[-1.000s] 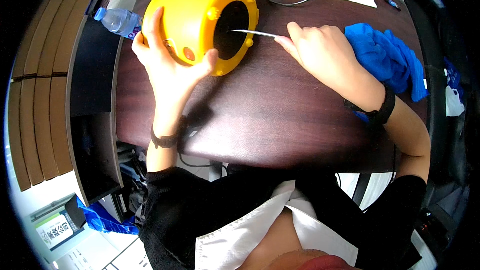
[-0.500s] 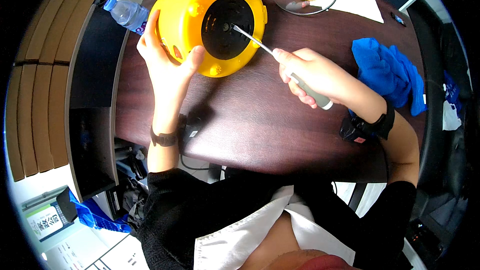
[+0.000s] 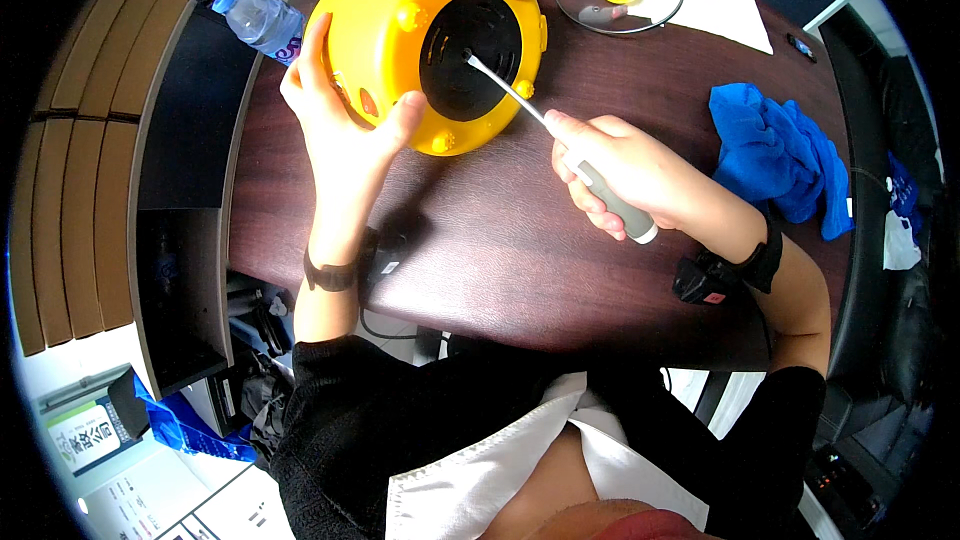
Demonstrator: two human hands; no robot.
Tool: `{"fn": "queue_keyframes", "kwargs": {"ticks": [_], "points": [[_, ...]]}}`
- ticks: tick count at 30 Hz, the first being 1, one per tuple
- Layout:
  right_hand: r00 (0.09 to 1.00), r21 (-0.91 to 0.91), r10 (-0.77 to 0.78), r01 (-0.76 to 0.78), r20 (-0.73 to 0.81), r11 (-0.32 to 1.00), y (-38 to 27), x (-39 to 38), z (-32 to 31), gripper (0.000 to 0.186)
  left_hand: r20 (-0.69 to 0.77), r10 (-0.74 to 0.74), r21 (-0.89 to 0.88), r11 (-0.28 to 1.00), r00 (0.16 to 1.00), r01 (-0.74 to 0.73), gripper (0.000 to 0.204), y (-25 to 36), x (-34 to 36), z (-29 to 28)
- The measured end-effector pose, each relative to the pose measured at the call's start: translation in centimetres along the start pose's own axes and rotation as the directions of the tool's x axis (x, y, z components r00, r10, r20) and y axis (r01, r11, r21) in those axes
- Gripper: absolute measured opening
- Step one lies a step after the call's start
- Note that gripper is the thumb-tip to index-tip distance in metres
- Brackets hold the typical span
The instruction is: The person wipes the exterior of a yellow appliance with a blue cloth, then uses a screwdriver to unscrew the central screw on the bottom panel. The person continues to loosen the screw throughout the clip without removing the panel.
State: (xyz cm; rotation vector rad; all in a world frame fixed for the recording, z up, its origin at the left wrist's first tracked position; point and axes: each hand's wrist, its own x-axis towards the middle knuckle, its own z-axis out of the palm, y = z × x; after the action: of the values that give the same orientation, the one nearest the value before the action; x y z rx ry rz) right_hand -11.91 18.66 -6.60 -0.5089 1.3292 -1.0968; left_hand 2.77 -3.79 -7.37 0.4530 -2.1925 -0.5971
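Left hand (image 3: 345,125) grips the yellow appliance (image 3: 415,35), tipped on its side, black underside facing the person. Right hand (image 3: 625,175) clasps a screwdriver (image 3: 545,120); its shaft runs up-left, tip touching the underside's centre.

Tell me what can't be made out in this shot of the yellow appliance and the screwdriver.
Head view only:
- Screwdriver tip: too small to tell its type, or any screw.
- Yellow appliance far side: hidden by its own body and the left hand.
- Screwdriver handle: mostly wrapped by the right hand.
- Plastic bottle: partly behind the appliance.
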Motion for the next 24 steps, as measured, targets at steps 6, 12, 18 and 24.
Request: {"fn": "queue_keyframes", "kwargs": {"ticks": [6,12,18,24], "points": [[1.000,0.035,-0.019,0.019,0.007,0.999,0.09,-0.28,0.24,0.048,0.007,-0.005,0.022,1.000,1.000,0.005,0.099,0.39,-0.01,-0.04],[1.000,0.085,-0.007,0.005,0.022,0.996,0.52,-0.28,0.27,0.050,0.010,-0.012,0.027,1.000,1.000,0.012,0.100,0.30,0.03,0.02],[0.999,0.151,-0.002,-0.004,0.044,0.989,0.39,-0.40,0.36,0.050,0.018,-0.010,0.035,0.999,1.000,0.010,0.100,0.43,-0.06,-0.03],[0.998,0.198,0.051,-0.058,0.040,0.978,0.06,-0.67,0.84,0.046,0.018,0.004,0.053,0.999,1.000,-0.005,0.101,0.41,-0.20,0.04]]}}
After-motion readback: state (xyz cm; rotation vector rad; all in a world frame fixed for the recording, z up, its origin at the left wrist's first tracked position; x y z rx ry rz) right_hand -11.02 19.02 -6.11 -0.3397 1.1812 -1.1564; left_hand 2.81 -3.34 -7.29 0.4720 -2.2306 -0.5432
